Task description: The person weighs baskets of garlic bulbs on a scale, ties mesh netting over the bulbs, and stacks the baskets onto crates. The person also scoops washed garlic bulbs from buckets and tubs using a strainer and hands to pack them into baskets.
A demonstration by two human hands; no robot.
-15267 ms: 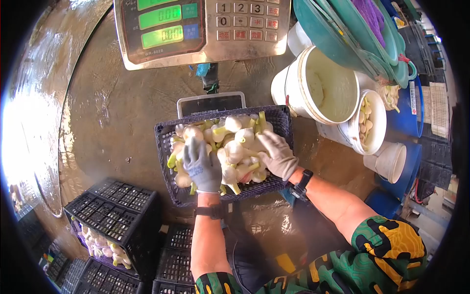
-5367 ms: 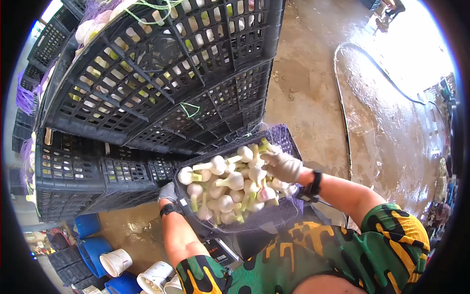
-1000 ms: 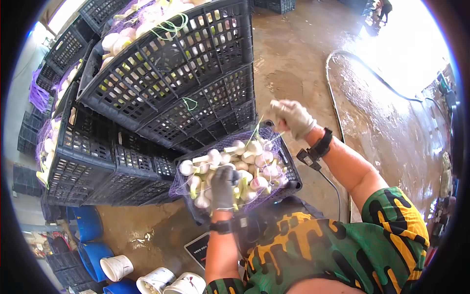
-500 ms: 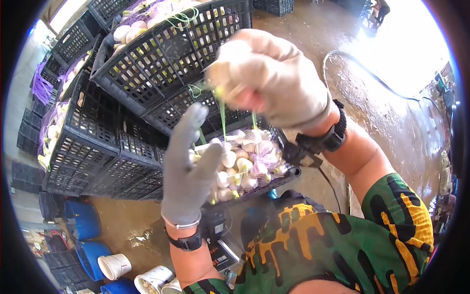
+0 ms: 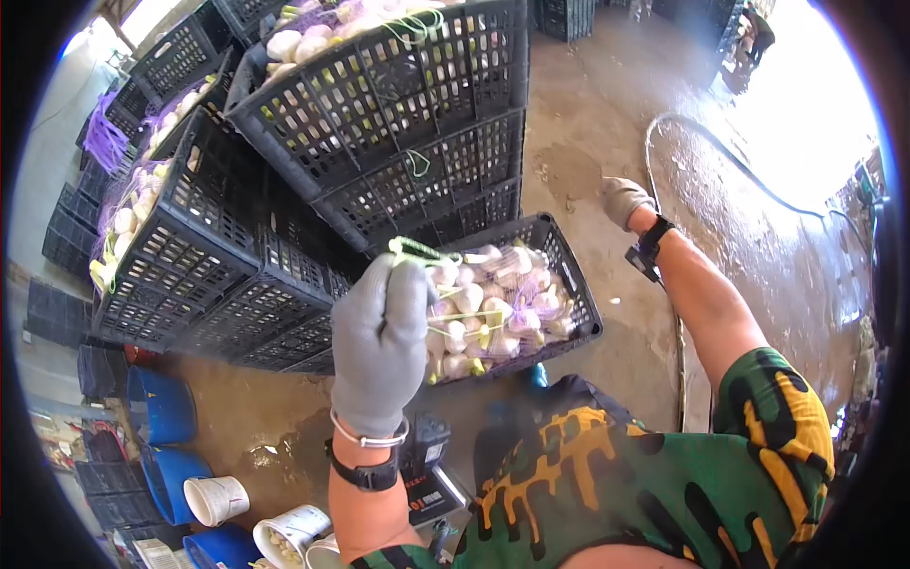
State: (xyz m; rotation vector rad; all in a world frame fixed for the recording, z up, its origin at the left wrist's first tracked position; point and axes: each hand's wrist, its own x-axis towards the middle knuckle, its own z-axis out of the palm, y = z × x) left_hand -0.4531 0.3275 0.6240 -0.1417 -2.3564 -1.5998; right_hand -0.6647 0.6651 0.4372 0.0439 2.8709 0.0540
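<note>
My left hand (image 5: 384,332), in a grey glove, is raised in front of the crate with its fingers closed on a green string (image 5: 417,250). Behind it, garlic bulbs (image 5: 493,302) lie under purple netting in a black crate (image 5: 580,289), with green string running across them. Out to the right, beyond the crate's edge, is my right hand (image 5: 627,201) in a pale glove. Its fingers are curled in, and anything inside them is too small to make out.
Stacked black crates (image 5: 379,104) of netted garlic rise behind and left. Blue tubs (image 5: 163,403) and white buckets (image 5: 216,500) stand at the lower left. A hose (image 5: 730,152) curves over the wet floor at the right, and a person (image 5: 758,36) is far off.
My right hand has moved from close above the crate out to the right. My left hand, open half a second ago, has closed on the green string.
</note>
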